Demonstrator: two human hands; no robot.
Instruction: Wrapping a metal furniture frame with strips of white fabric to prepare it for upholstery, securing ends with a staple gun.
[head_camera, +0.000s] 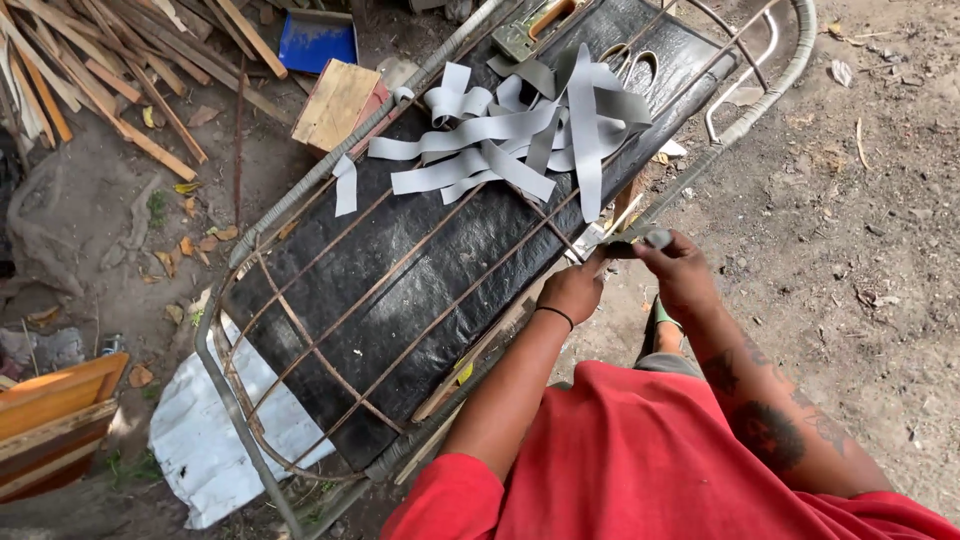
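Both hands met at the metal frame (300, 190)'s 3 o'clock edge, bare dirt beyond. The left hand (574, 290) pinched a grey strap (585, 150); the right hand (678, 268) gripped its end.

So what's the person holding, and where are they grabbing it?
Both hands, left hand and right hand, pinch one end of a grey strip at the frame's edge.

Clad in a bright red short-sleeved shirt, lower right of the frame. Thin black band around the wrist of the left hand (572, 290). Dark tattoos along the forearm behind the right hand (680, 272), one a round dense patch near the elbow.
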